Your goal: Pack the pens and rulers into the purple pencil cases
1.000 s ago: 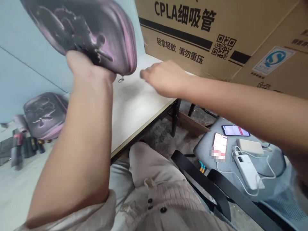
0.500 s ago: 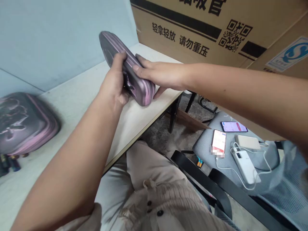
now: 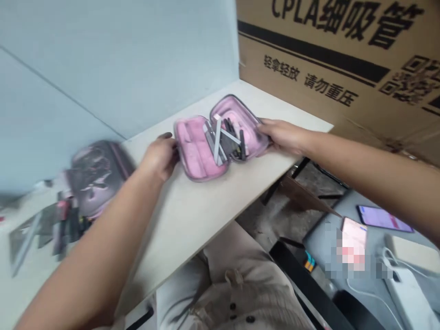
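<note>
"where did the open pink-lined zip case (image 3: pixel 220 137) lie?"
"flat on the pale laminate counter (image 3: pixel 192 224), with bare room before the front edge."
"and the hands?"
"left hand (image 3: pixel 160 158) curled against its left rim, right hand (image 3: pixel 282 136) spread on its right rim."

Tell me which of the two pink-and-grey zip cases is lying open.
The case on the tabletop between the left hand and right hand, pink lining showing; the other case, further left, is closed.
</note>
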Demonstrator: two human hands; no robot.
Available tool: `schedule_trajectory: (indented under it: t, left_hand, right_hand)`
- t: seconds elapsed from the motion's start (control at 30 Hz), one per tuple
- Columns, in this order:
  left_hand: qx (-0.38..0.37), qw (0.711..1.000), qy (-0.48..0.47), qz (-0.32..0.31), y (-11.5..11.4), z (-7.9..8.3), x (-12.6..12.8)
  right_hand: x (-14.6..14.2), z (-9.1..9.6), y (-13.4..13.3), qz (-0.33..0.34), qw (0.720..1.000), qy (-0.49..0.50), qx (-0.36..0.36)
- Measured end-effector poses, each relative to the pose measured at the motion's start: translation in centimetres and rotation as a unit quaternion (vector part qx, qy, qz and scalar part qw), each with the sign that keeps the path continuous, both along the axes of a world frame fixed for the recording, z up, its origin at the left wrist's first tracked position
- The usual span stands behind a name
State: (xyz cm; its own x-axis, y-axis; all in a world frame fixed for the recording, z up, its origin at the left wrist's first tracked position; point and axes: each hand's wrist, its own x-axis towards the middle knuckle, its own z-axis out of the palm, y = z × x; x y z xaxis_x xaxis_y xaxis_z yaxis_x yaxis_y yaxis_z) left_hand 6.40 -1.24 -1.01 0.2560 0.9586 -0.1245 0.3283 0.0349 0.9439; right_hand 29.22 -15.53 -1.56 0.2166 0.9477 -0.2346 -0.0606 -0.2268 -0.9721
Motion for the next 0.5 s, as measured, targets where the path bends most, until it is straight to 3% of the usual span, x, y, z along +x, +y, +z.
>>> schedule_trajectory:
  t: [0.1, 0.2, 0.27, 0.33, 0.43, 0.5]
  left_hand:
    - [0.131, 0.986, 0.107, -0.006, 0.0, 0.2, -0.3]
    - [0.244, 0.946, 0.192, -0.089, -1.9, 0.3, 2.0]
    - [0.242, 0.932, 0.233, -0.136, -3.4, -0.1, 4.4]
    - [0.231, 0.928, 0.254, -0.144, -4.3, -0.8, 6.7]
    - [0.201, 0.937, 0.253, -0.131, -4.4, -1.3, 9.0]
    - [0.190, 0.947, 0.225, -0.125, -3.9, -0.8, 9.5]
  right_hand:
    - [-0.3, -0.9, 0.5, -0.041, 0.999, 0.017, 0.000]
    - [-1.3, -1.1, 0.5, -0.046, 0.999, 0.014, 0.019]
    - [-2.4, -1.2, 0.3, -0.025, 0.999, -0.019, 0.035]
    - [-3.5, -1.6, 0.1, -0.006, 0.996, -0.075, 0.048]
    - [-4.7, -2.2, 0.2, -0.027, 0.983, -0.165, 0.076]
    - [-4.9, -1.8, 0.4, -0.045, 0.965, -0.239, 0.097]
